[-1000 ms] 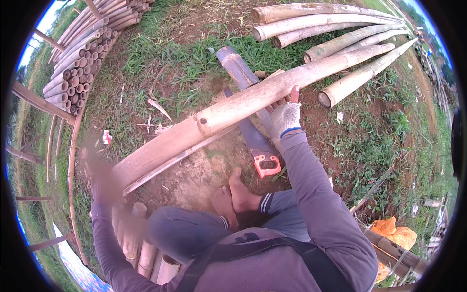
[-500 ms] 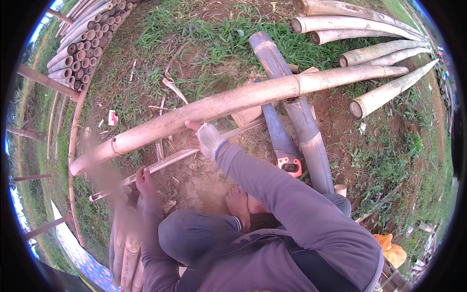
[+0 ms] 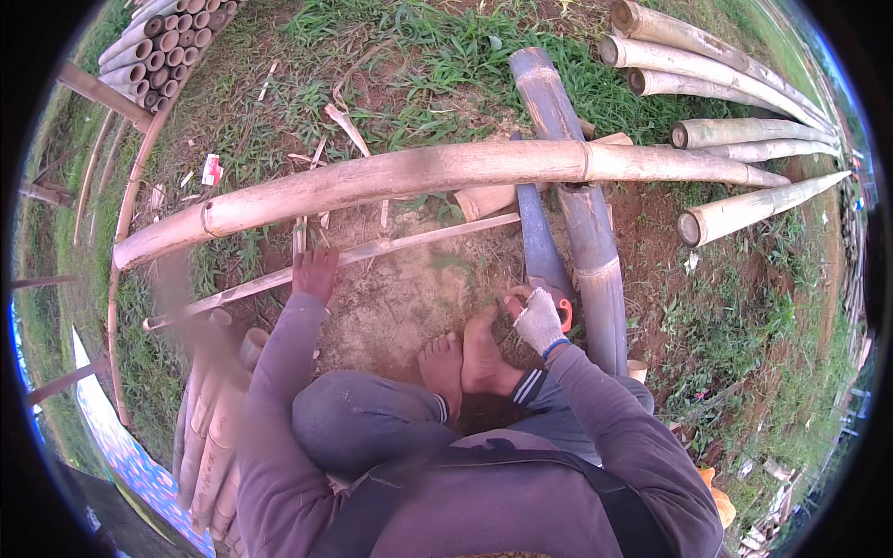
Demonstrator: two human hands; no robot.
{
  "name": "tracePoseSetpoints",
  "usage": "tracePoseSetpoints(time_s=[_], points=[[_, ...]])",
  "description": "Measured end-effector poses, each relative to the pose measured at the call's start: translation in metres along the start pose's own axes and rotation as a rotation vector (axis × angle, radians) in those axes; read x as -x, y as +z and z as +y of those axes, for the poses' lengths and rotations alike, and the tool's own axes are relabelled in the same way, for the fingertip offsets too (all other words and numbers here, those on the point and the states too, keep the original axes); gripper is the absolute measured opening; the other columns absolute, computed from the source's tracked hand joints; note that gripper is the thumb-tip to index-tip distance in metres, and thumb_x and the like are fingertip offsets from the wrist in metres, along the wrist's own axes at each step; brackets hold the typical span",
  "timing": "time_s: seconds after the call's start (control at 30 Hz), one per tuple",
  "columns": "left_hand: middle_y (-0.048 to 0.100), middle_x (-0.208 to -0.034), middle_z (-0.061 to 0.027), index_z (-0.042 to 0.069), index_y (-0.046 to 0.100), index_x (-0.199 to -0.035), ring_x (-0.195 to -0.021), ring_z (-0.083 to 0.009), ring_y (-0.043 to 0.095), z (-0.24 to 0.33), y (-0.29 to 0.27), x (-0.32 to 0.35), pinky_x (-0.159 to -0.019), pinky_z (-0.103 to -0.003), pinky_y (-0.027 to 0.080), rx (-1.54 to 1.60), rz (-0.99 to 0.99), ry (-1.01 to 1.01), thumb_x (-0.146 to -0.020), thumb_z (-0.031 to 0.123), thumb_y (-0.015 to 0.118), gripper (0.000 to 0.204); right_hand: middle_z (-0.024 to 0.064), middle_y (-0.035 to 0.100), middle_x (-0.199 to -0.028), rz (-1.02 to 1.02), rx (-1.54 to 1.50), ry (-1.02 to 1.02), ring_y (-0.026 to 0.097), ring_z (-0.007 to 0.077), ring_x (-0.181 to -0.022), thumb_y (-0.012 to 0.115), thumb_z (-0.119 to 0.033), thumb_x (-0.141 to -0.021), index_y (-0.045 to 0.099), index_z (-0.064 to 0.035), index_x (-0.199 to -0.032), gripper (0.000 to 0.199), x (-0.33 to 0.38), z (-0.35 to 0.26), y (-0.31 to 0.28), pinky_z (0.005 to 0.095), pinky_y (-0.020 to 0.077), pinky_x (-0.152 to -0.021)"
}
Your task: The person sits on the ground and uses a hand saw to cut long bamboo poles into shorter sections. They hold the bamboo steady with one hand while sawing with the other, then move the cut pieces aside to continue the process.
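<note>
Across the upper middle lies a long, pale bamboo pole (image 3: 372, 181), its right part resting over a thick, dark bamboo pole (image 3: 597, 279). Below it, a thin split bamboo strip (image 3: 409, 244) slants over the dirt. My bare left hand (image 3: 315, 272) is closed over that strip, fingertips just past its far edge. A gloved right hand (image 3: 539, 321), mine, is at the orange handle of a handsaw (image 3: 544, 244), covering its left side. Its fingers are curled, and whether they grip the handle is hidden. The saw blade lies beside the dark pole, under the long pole.
Several bamboo poles (image 3: 721, 70) fan out at the far right. More stand stacked (image 3: 172, 56) at the far left behind a rail (image 3: 130, 205). Another bundle (image 3: 209, 437) lies by my left arm. My bare feet (image 3: 484, 363) rest on the dirt.
My right hand has left the long pole and come down right, to the saw handle. My left hand has shifted up and right along the strip. The view has shifted slightly.
</note>
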State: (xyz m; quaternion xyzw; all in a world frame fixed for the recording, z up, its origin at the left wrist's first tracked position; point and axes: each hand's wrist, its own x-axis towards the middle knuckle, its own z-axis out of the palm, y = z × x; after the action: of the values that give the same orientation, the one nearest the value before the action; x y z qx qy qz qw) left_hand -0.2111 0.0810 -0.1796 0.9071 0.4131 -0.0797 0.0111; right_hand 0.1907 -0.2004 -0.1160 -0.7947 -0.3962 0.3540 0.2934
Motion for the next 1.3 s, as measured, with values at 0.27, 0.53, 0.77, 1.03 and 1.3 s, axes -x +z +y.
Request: tracePoseSetpoints(time_s=[0.27,0.53,0.77,1.03,1.3], points=[[0.075,-0.111,-0.0222,0.009,0.061,-0.127,-0.096,-0.0468,0.075,-0.058,-0.071,0.072,-0.084,-0.06,0.06,0.229,-0.164,-0.027,-0.089,0.02,0.071,0.041,0.0251,0.053,-0.155,0.272,0.521,-0.775,0.05,0.0473,-0.144,0.084,-0.029,-0.088,0.052,-0.0043,-0.155,0.078,0.013,-0.082,-0.026,0.0641,0.037,-0.121],[0.078,-0.087,-0.0143,0.015,0.07,-0.112,-0.089,-0.041,0.079,-0.043,-0.15,0.072,-0.079,-0.055,0.061,0.151,-0.221,-0.039,-0.09,0.037,0.078,0.032,0.0148,0.066,-0.132,0.043,0.963,-0.679,0.062,0.0363,-0.13,0.088,-0.032,-0.08,0.059,-0.0061,-0.148,0.079,-0.026,-0.13,-0.03,0.0628,0.0347,-0.123],[0.076,-0.084,-0.0087,0.017,0.067,-0.106,-0.085,-0.0372,0.078,0.013,-0.22,0.024,-0.074,-0.053,0.062,0.242,0.135,0.247,-0.087,0.028,0.078,0.024,0.0189,0.067,-0.129,0.101,0.7,-0.778,0.066,0.0402,-0.116,0.086,-0.021,-0.085,0.056,-0.007,-0.155,0.078,-0.048,-0.071,-0.1,0.0567,0.0487,-0.104],[0.076,-0.086,-0.0106,0.017,0.071,-0.101,-0.088,-0.0383,0.078,0.07,-0.221,-0.048,-0.075,-0.054,0.061,0.344,0.282,0.389,-0.084,0.032,0.08,0.024,0.0207,0.067,-0.12,0.08,0.708,-1.0,0.066,0.0421,-0.105,0.076,-0.02,-0.096,0.065,-0.0028,-0.147,0.055,-0.075,-0.092,-0.208,0.0553,0.0527,-0.093],[0.075,-0.088,-0.0128,0.015,0.07,-0.101,-0.089,-0.0396,0.077,0.078,-0.218,-0.085,-0.074,-0.056,0.06,0.345,0.296,0.358,-0.081,0.034,0.084,0.031,0.0224,0.068,-0.117,0.093,0.719,-0.897,0.067,0.0439,-0.107,0.073,-0.011,-0.095,0.067,-0.0022,-0.145,0.051,-0.11,-0.107,-0.223,0.0547,0.0538,-0.095]])
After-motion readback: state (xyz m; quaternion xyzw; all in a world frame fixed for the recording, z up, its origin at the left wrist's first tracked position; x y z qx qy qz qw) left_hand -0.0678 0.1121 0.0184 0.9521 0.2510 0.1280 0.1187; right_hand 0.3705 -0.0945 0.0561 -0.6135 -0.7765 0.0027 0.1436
